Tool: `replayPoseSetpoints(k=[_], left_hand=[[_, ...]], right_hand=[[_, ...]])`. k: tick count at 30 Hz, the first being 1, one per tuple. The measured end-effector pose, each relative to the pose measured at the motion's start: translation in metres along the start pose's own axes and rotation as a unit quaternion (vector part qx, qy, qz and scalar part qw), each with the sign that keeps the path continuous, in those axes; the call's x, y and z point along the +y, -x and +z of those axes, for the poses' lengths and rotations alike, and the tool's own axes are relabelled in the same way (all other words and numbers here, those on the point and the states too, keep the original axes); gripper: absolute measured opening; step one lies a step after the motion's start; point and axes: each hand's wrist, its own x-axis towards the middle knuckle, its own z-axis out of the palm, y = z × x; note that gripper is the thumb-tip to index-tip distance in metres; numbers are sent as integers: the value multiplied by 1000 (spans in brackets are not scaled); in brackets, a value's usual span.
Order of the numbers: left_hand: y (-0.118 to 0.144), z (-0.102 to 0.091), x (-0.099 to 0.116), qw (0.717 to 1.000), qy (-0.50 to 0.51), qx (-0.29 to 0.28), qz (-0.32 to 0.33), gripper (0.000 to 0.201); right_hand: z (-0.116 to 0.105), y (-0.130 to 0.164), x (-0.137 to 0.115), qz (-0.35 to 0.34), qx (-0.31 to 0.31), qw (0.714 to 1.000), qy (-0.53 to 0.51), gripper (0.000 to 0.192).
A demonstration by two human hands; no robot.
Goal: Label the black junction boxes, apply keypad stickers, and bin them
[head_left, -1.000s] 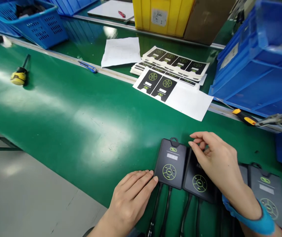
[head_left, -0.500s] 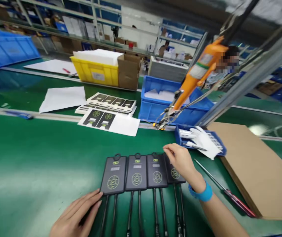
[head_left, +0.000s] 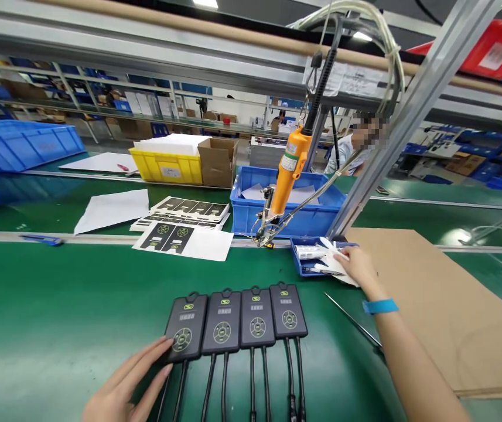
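Left grip (head_left: pixel 121 390) lies flat and open, fingertips touching the leftmost black control unit (head_left: pixel 185 326) on the green tabletop (head_left: pixel 57 305). Right grip (head_left: pixel 358 264) rests loosely curled on white items in the small blue tray (head_left: pixel 300 262), holding nothing clearly.

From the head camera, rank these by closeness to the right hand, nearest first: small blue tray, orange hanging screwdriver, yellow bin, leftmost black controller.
1. small blue tray: under the right hand.
2. orange hanging screwdriver: up and left.
3. leftmost black controller: lower left, at the left hand.
4. yellow bin: far back left.
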Motion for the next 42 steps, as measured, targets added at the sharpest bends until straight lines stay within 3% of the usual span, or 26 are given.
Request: replayPoseSetpoints(k=[3,6,10,12,14,17,20,23,26,30,32,34,35,38,39,42], left_hand=[[-6,-5,7,999,31,-10,1,27],[-3,-4,7,997,48,-46,-41,32],[2,4,4,990,58,-77,-104,46],[3,8,3,986,64,-82,-127,52],[5,12,1,980,83,-90,-156,56],[10,17,-3,969,120,-101,-190,61],[15,20,-8,961,161,-96,-203,63],[18,20,-10,948,225,-83,-210,64],[19,20,-9,936,265,-80,-218,69],[19,19,-7,934,270,-80,-219,74],[20,20,-7,935,272,-79,-214,77],[21,21,-7,932,281,-77,-213,82],[22,22,-7,931,287,-74,-213,86],[24,25,-8,932,294,-52,-207,95],[24,26,-8,932,294,-41,-206,97],[24,28,-8,936,287,-11,-202,102]], right_hand=[[-16,-8,1,7,56,998,5,26],[-47,-8,-4,2,132,991,9,37],[-88,10,-24,-3,221,975,-30,43],[-94,28,-37,-15,230,969,-91,39],[-84,52,-50,-33,202,965,-165,36],[-42,90,-68,-100,133,958,-234,35],[12,127,-84,-262,69,950,-158,40],[46,155,-103,-401,34,914,-42,70],[52,167,-128,-460,16,888,-4,91],[47,160,-169,-569,-152,807,-43,93],[49,151,-192,-534,-206,819,-39,84],[52,146,-215,-492,-215,843,-39,86],[54,144,-226,-504,-222,833,-49,89],[56,144,-256,-593,-278,750,-92,90],[55,145,-264,-588,-283,751,-97,88],[54,147,-282,-530,-263,802,-87,90]])
